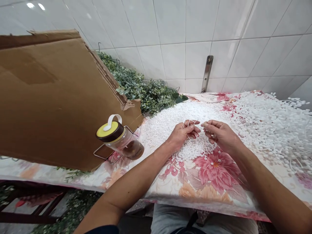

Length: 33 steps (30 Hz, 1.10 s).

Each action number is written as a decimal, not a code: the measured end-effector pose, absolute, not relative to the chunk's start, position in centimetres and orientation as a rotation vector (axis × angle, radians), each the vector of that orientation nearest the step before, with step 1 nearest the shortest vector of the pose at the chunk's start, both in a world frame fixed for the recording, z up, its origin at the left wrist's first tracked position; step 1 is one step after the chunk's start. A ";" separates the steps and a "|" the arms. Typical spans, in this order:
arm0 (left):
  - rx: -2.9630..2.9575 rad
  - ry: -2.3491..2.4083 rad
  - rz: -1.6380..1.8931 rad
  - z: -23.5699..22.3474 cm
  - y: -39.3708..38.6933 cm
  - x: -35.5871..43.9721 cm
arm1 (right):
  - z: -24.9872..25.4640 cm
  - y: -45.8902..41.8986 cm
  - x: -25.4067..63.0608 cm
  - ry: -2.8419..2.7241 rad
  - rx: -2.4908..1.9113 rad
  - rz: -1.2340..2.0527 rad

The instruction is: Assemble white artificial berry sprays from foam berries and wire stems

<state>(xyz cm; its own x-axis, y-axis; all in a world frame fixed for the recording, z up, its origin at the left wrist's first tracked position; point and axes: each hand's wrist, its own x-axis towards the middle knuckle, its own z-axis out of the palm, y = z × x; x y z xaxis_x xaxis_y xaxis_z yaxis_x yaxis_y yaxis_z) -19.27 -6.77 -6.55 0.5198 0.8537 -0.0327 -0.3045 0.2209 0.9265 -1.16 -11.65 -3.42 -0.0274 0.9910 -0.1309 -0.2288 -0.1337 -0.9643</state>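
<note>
My left hand (181, 134) is closed around a thin white branching stem (191, 139), whose curved strands loop above and below the fingers. Close to its right, my right hand (223, 135) has thumb and forefinger pinched together; whatever is between them is too small to make out. Both hands are just above a broad pile of small white beads (161, 125) on the flowered tablecloth (216, 172). A tangled heap of white stems with small knobs at their tips (275, 126) spreads at the right.
A large cardboard sheet (48, 104) leans at the left. Before it stands a clear bottle with a yellow and black lid (119, 138), in a wire holder (101, 151). Green artificial foliage (151, 92) lies along the tiled wall (170, 58), where a metal bracket (207, 74) rises.
</note>
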 end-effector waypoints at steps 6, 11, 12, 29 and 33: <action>1.145 0.624 0.878 -6.7 -6.9 -19.2 | -3.5 -11.8 -1.1 -0.968 -1.010 1.450; 1.110 0.634 0.831 -5.9 -7.1 -19.4 | -3.2 -11.5 -0.8 -0.912 -1.059 1.351; 1.075 0.624 0.808 -5.8 -7.1 -19.5 | -3.2 -11.5 -0.8 -0.908 -1.069 1.343; 0.879 0.691 0.726 -5.6 -7.1 -19.5 | -3.1 -11.5 -1.1 -0.881 -1.084 1.344; 0.885 0.637 0.669 -5.4 -7.4 -19.4 | -3.2 -11.4 -1.0 -0.876 -1.072 1.327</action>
